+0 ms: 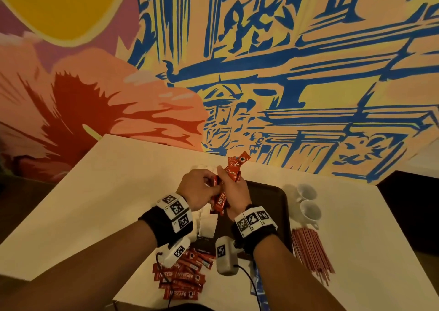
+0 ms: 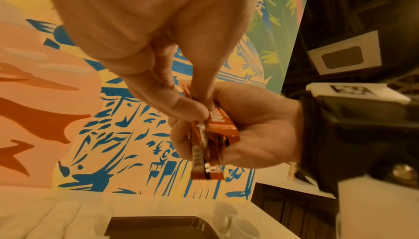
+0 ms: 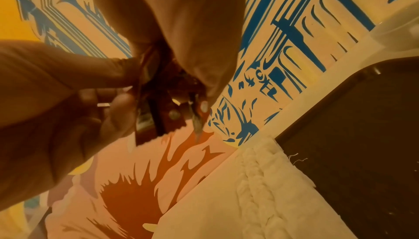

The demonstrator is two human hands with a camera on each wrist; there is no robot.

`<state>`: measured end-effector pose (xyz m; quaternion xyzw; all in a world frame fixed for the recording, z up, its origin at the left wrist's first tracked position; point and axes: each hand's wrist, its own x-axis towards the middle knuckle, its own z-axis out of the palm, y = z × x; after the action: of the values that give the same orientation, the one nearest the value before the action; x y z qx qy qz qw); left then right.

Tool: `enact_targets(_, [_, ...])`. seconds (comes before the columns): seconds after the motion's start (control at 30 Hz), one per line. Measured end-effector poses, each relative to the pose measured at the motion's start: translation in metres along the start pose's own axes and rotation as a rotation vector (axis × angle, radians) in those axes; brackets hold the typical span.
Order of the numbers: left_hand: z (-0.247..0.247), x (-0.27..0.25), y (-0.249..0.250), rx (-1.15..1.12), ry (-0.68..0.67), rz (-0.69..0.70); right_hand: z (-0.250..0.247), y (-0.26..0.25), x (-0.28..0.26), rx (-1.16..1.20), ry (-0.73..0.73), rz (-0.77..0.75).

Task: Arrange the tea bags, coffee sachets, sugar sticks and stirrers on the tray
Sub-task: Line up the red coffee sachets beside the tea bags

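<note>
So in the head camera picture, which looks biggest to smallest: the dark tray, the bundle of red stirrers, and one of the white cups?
1. The tray, though the hands hide part of it.
2. The bundle of red stirrers.
3. Either white cup; the two cups look alike in size.

The stirrers lie nearer the camera than the cups, which may enlarge them a little.

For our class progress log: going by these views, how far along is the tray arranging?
Done: nothing visible; the dark tray shows only bare surface. In hand: the left hand and right hand together grip a bundle of red coffee sachets held above the table. Left: more sachets lie loose on the table, and the red stirrers lie beside the tray near two white cups.
</note>
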<state>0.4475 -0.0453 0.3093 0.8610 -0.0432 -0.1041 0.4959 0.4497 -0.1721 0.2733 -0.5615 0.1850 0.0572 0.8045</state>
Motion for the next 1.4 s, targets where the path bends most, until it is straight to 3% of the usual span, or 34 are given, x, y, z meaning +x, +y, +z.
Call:
enact_targets(0.23, [0.017, 0.006, -0.002, -0.011, 0.121, 0.002, -0.012, 0.000, 0.007, -0.140, 0.049, -0.051])
enact_targets(0.57, [0.027, 0.020, 0.015, 0.020, -0.115, 0.057, -0.056, -0.015, 0.009, -0.260, -0.048, -0.123])
enact_targets(0.73, [0.030, 0.034, 0.031, 0.030, 0.070, 0.153, -0.081, -0.037, 0.006, -0.415, -0.129, -0.139])
enact_targets(0.87, [0.039, 0.042, 0.050, 0.013, 0.045, 0.196, -0.095, -0.046, 0.003, -0.600, -0.229, -0.161])
enact_targets(1.0, [0.052, 0.049, 0.059, 0.033, 0.071, 0.223, -0.113, -0.048, -0.005, -0.599, -0.267, -0.129])
enact_targets(1.17, [0.056, 0.050, 0.069, -0.265, 0.103, 0.118, -0.144, -0.048, -0.010, -0.465, -0.164, -0.082])
enact_targets(1.27, [0.060, 0.042, 0.072, -0.373, -0.012, 0.025, -0.154, -0.049, -0.010, -0.289, -0.047, -0.058])
enact_targets(1.4, [0.068, 0.031, 0.055, -0.067, -0.305, 0.055, -0.148, -0.052, -0.011, -0.272, -0.078, -0.100])
